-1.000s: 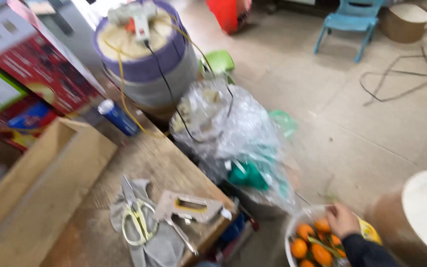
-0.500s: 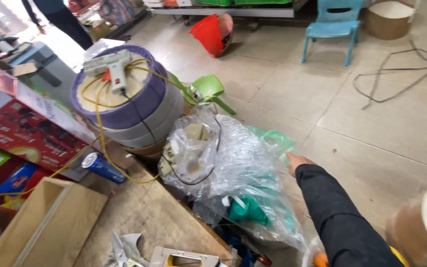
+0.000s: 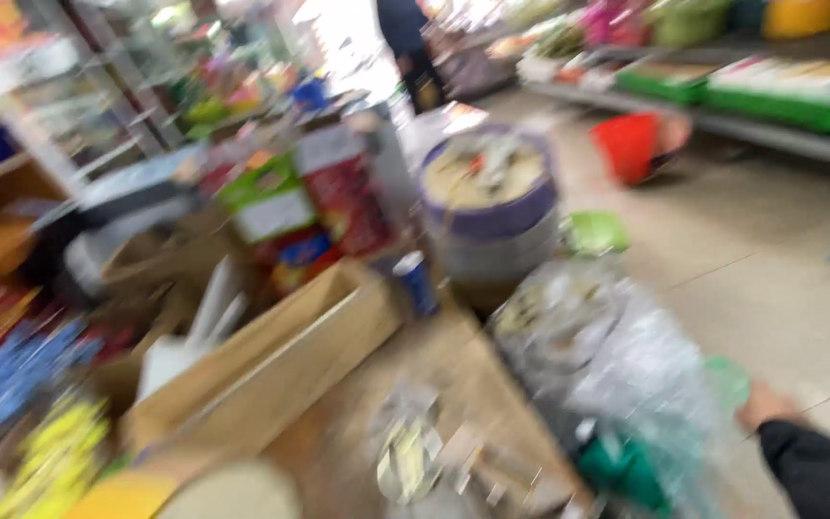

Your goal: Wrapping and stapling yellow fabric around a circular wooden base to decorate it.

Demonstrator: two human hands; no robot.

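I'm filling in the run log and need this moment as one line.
view: heavily blurred | right hand: at clear plastic bag, grip unclear | left hand: not in view | nearby: wooden table, cardboard box, purple-rimmed drum

You're looking at a blurred shop floor of pale tiles (image 3: 780, 288). Far right, low shelves (image 3: 722, 115) carry green trays (image 3: 799, 96). To the left stand crowded racks (image 3: 79, 144), and bright daylight enters at the far doorway (image 3: 353, 29).

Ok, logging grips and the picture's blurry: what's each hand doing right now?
Left hand: not in view.
Right hand: at the clear plastic bag, too blurred to tell whether open or closed.
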